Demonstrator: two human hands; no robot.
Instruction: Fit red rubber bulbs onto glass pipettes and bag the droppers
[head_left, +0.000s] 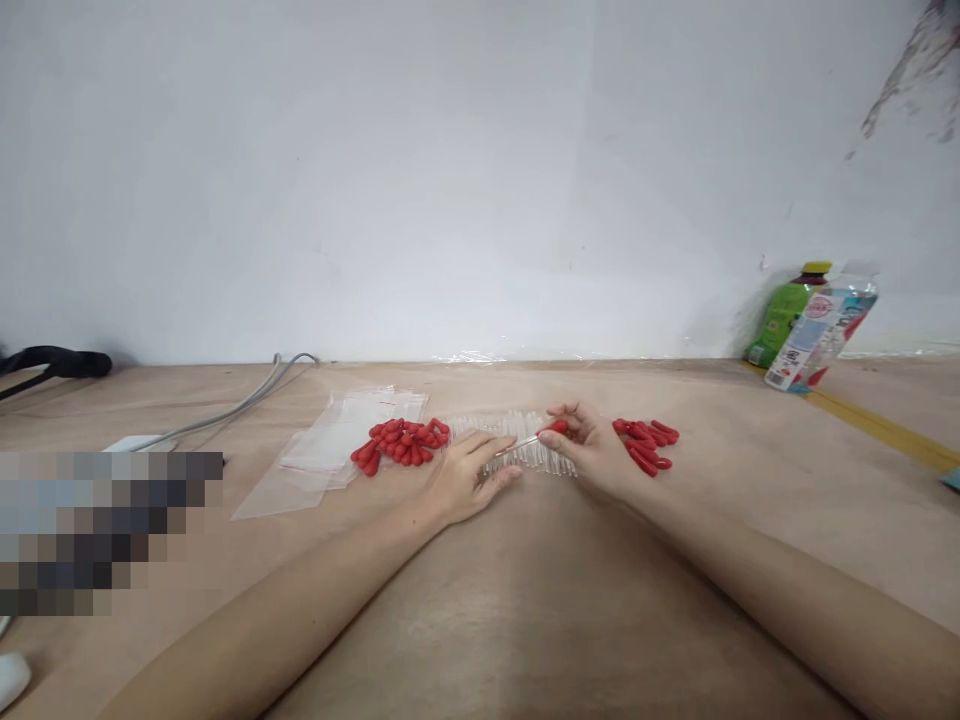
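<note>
A thin clear glass dropper tube (525, 441) spans the gap between my hands, slightly tilted. My left hand (469, 475) is closed around its left end, the thumb lower and a little apart. At the other end, my right hand (600, 455) pinches a red rubber bulb (558, 427) that meets the tube; how far the tube sits inside is too small to tell. Beneath both hands lies a row of similar clear tubes (544, 460), partly hidden by my fingers. Beside my left hand is a heap of red bulbs (401, 440); several slimmer red bulbs (641, 442) lie right of my right hand.
Clear zip bags (311, 450) lie flat at the left on the wooden table (480, 620). A grey cable (240, 405) runs behind them, near a blurred-out object (97, 530). Two bottles, one green (784, 320) and one clear with a label (821, 335), stand by the wall.
</note>
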